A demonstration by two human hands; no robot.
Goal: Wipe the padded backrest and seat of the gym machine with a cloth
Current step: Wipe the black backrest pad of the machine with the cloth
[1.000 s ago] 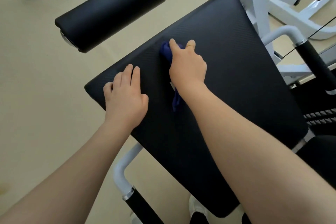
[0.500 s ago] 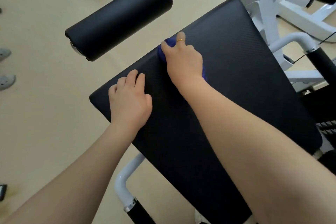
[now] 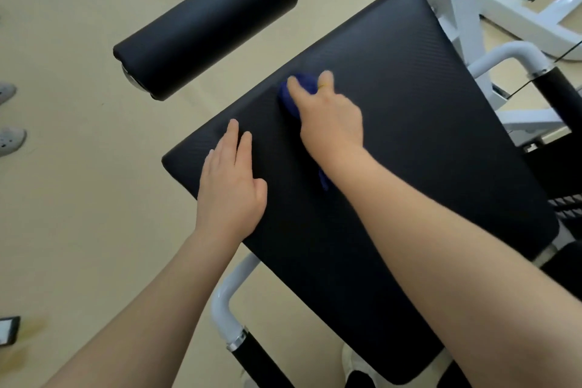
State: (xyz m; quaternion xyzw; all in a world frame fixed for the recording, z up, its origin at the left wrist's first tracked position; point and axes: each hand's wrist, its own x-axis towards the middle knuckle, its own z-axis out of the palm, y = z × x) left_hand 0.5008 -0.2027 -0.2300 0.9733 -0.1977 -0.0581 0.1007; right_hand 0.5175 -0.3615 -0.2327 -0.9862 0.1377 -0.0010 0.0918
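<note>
Large black pad (image 3: 393, 142), tilted, textured surface. Right hand (image 3: 329, 116) presses a bunched blue cloth (image 3: 296, 94) onto the pad's upper-left part, fingers closed over it; a strip of cloth trails out beside the wrist. Ring on one finger. Left hand (image 3: 231, 181) lies flat on the pad near its left edge, fingers extended, holding nothing. Black roller pad (image 3: 208, 22) beyond, apart from the pad. White frame (image 3: 456, 9) at right.

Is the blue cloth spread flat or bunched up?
Bunched up: the cloth sits as a wad under the right hand, one tail trailing.
</note>
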